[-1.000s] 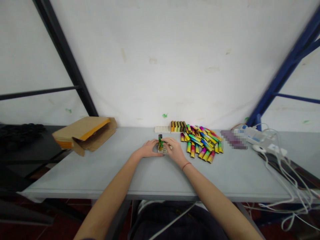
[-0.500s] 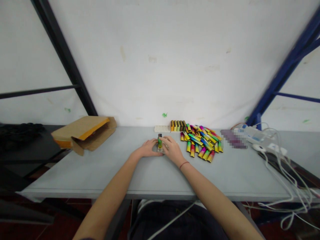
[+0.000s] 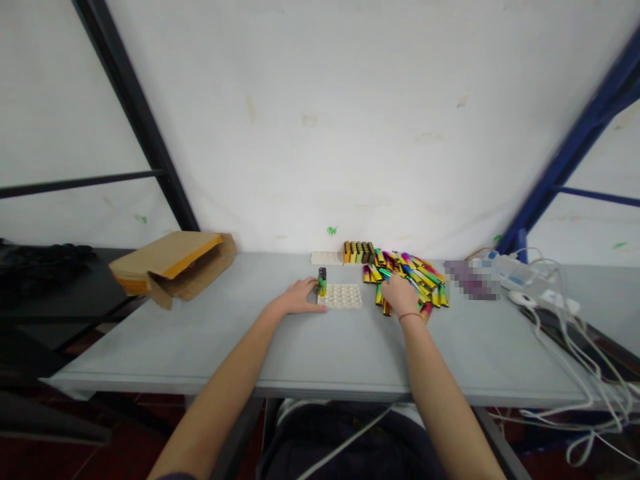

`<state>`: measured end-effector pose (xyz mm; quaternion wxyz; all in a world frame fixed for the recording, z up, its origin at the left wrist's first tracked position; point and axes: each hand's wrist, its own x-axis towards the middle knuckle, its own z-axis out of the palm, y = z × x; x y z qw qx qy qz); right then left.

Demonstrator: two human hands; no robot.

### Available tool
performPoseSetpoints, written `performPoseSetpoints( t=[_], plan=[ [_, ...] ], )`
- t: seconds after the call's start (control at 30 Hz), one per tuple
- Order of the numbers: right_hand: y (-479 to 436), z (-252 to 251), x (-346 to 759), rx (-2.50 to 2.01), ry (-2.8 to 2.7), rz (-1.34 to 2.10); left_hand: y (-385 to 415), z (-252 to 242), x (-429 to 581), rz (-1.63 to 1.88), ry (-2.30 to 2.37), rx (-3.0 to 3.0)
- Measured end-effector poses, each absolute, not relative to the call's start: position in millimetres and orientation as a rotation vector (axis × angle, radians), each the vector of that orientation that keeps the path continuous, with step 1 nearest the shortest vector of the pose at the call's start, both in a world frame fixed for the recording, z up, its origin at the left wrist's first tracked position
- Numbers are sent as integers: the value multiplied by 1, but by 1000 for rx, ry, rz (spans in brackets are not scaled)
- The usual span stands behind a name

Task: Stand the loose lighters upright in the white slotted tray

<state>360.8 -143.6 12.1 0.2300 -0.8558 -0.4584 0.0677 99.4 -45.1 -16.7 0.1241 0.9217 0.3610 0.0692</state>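
Note:
My left hand (image 3: 299,297) grips the left end of a white tray (image 3: 345,296) with rows of round holes, thumb along its near edge and fingers at the far side. At that end, lighters (image 3: 323,283) with green-yellow bodies and dark tops stand upright in the tray, beside my fingers. Over on the right, my right hand (image 3: 400,293) reaches down into a pile of shiny rainbow-and-gold lighters (image 3: 423,277). Its fingers are curled downward, and whatever they hold is hidden beneath the hand.
Against the wall stands a block of upright lighters (image 3: 359,253), with another white tray (image 3: 327,257) to its left. An opened brown cardboard package (image 3: 173,263) lies on the left. A blurred purple item (image 3: 470,280), power strips (image 3: 520,273) and white cables (image 3: 565,333) occupy the right side.
My right hand has left the upright lighters and moved right onto the pile, uncovering the tray. My left hand stays at the tray's left end.

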Motion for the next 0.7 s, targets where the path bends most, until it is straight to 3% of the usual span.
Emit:
performPoseSetpoints(
  t=[0.2, 0.7],
  plan=[
    [-143, 11, 381, -2569, -1467, 281, -45, -16, 99, 230, 1026, 2683],
    [-146, 6, 383, -2426, -1659, 355, -47, -14, 99, 205, 1049, 2688]
  ],
)
